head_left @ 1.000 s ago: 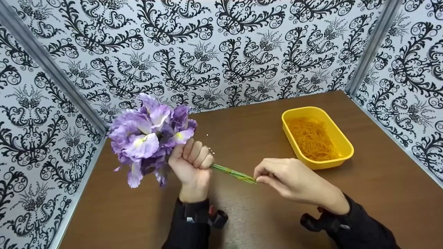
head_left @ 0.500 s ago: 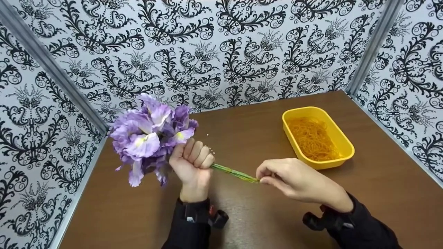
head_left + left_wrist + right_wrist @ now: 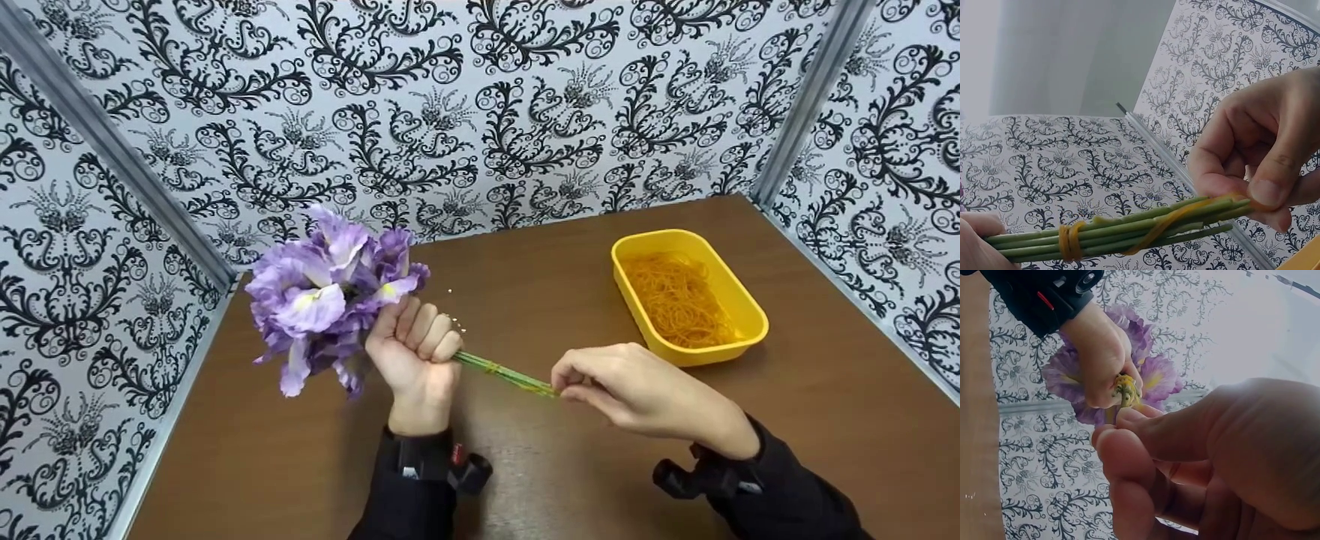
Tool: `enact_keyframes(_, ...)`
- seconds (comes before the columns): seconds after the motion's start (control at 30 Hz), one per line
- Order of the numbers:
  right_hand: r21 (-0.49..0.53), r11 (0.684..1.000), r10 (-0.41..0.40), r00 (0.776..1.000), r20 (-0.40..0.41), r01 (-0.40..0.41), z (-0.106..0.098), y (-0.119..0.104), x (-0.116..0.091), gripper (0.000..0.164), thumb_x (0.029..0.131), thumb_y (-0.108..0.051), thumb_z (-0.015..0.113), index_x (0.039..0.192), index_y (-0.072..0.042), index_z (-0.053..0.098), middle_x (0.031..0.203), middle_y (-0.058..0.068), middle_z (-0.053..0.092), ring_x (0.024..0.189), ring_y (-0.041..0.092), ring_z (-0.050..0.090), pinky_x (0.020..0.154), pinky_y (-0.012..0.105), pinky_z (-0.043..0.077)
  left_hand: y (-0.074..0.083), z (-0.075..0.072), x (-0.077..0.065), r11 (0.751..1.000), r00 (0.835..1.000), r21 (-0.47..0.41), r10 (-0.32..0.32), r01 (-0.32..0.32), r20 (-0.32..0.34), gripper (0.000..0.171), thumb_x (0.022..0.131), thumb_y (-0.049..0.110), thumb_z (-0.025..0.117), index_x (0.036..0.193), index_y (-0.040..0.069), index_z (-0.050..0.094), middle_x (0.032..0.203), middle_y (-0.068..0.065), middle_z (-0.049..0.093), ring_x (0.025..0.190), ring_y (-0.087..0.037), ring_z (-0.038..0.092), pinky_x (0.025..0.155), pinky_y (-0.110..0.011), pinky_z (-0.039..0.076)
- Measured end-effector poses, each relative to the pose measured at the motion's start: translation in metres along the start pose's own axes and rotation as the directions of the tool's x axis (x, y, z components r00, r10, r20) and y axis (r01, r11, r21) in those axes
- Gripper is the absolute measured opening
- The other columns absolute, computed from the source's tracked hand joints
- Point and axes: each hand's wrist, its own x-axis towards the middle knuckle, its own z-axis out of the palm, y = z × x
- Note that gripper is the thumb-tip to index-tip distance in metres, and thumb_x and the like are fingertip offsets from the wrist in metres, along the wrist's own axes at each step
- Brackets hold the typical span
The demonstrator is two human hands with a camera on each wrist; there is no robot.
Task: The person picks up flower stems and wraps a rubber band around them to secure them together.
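My left hand (image 3: 416,356) grips a bunch of purple irises (image 3: 311,307) just under the blooms, held above the table. Out of the fist, toward the right, run the green stems (image 3: 1145,232). One yellow rubber band (image 3: 1071,241) is wound around them partway along. A second rubber band (image 3: 1165,222) stretches slantwise along the stems to their cut ends. There my right hand (image 3: 637,390) pinches it between thumb and fingers. In the right wrist view the stem ends (image 3: 1125,389) point toward the right fingertips, and the left fist is behind them.
A yellow plastic tub (image 3: 750,330) with many loose rubber bands (image 3: 679,300) stands at the right on the brown table (image 3: 517,277). Black-and-white patterned panels (image 3: 450,112) rise along the back and both sides.
The blooms have turned slightly and shifted a little right. The right hand drew a little to the right, then came back left, still pinching the rubber band at the stem ends.
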Motion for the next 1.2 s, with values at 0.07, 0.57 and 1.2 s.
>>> enact_keyframes(0.07,0.004,1.000,-0.003,1.000,0.005,0.003,0.001,0.000,0.000,0.016,0.096,-0.003,0.068,0.104,-0.016,0.065,0.092,-0.007,0.067,0.075,0.003,0.061,0.067,0.014,0.050,0.000,0.000,0.000,1.000,1.000,0.005,0.006,-0.005,-0.015,0.043,0.089,0.008,0.050,0.062,0.020,0.019,0.053,0.010,0.014,0.045,-0.004,0.012,0.042,-0.018,0.010)
enact_keyframes(0.57,0.038,0.999,-0.027,0.999,0.023,0.027,-0.002,0.004,0.000,0.016,0.096,-0.003,0.068,0.105,-0.015,0.063,0.092,-0.006,0.067,0.074,0.004,0.060,0.065,0.012,0.048,0.000,0.002,0.000,0.999,0.997,0.043,0.021,-0.018,-0.069,0.043,0.089,0.007,0.052,0.062,0.020,0.020,0.053,0.010,0.014,0.045,-0.004,0.012,0.041,-0.018,0.010)
enact_keyframes(1.2,-0.046,0.988,-0.149,0.986,-0.072,0.146,-0.004,0.011,0.004,0.025,0.090,0.008,0.067,0.105,-0.012,0.064,0.093,-0.005,0.064,0.075,0.004,0.059,0.065,0.013,0.048,-0.001,0.003,0.001,0.998,0.988,0.019,-0.055,0.058,-0.142,0.044,0.087,0.007,0.055,0.061,0.019,0.022,0.053,0.010,0.016,0.045,-0.004,0.013,0.042,-0.018,0.011)
